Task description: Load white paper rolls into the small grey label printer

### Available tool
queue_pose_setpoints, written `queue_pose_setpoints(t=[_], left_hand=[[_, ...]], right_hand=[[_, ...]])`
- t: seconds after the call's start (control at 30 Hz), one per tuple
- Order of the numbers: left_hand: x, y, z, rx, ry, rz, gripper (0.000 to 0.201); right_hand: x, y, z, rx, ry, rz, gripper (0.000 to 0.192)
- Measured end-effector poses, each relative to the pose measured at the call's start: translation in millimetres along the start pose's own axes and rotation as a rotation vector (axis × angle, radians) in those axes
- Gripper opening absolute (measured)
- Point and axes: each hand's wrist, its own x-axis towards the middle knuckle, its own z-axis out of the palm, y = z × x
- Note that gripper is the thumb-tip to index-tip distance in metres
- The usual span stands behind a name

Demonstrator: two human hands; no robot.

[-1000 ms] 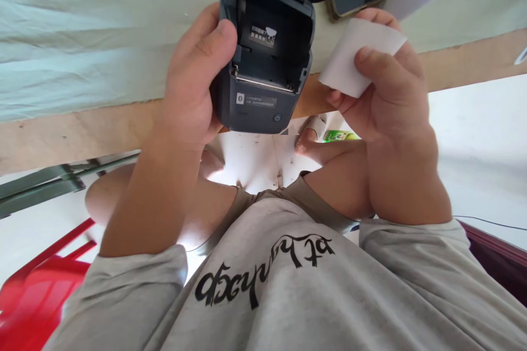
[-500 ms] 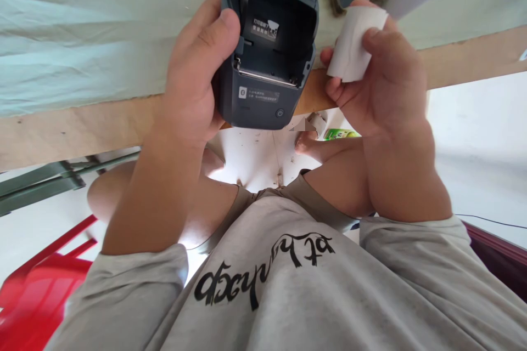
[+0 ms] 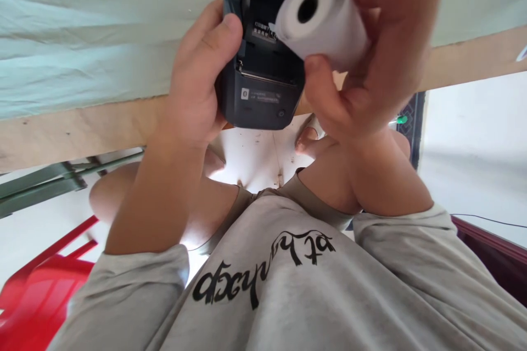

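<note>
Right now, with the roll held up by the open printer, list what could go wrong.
If the left hand slips, the printer, jutting past the table edge, could fall to the floor.
The roll, tilted in the right hand, might knock the printer or drop.

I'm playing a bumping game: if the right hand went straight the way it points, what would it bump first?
Most likely the open printer: the right hand points toward it, with the paper roll leading. The paper roll overlaps the printer in view, so any gap is hard to judge.
</note>
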Motion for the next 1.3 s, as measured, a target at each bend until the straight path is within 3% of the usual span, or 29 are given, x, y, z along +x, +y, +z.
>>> queue_pose_setpoints(t=[0.07,0.13,0.3,0.5,0.6,0.83,1.07,1.17,1.3], left_hand=[[0.5,-1.3,-1.4,-0.018,-0.026,0.0,0.024],[0.7,-1.9,-3.3,-0.027,-0.049,-0.002,0.022],[1.3,-2.3,-6.9,-0.017,-0.082,0.021,0.023],[0.6,0.6,-6.6,0.043,-0.133,0.004,0.025],[-0.2,2.2,-4.8,0.029,-0.097,0.013,0.025],[-0.9,1.5,-0.8,0.046,-0.038,-0.015,0.021],[-1.1,-1.6,-0.4,0.062,0.032,-0.039,0.019],[-3.0,0.6,-4.3,0.043,0.001,-0.049,0.019],[-4.7,6.0,-11.9,0.206,-0.093,-0.113,0.052]], right_hand=[[1.5,8.3,2.6,-0.106,-0.045,-0.307,0.04],[2.7,15.5,5.8,-0.191,-0.042,-0.495,0.038],[5.2,20.4,10.2,-0.354,0.046,-0.682,0.033],[7.1,6.5,13.1,-0.226,-0.061,-0.54,0.021],[8.5,3.9,15.9,-0.124,-0.047,-0.531,0.019],[7.1,6.9,13.9,-0.316,-0.053,-0.364,0.025],[-0.5,9.5,4.7,-0.397,-0.008,-0.517,0.024],[-6.3,9.2,8.3,-0.346,-0.084,-0.616,0.016],[-11.4,11.6,12.7,-0.245,-0.177,-0.692,0.008]])
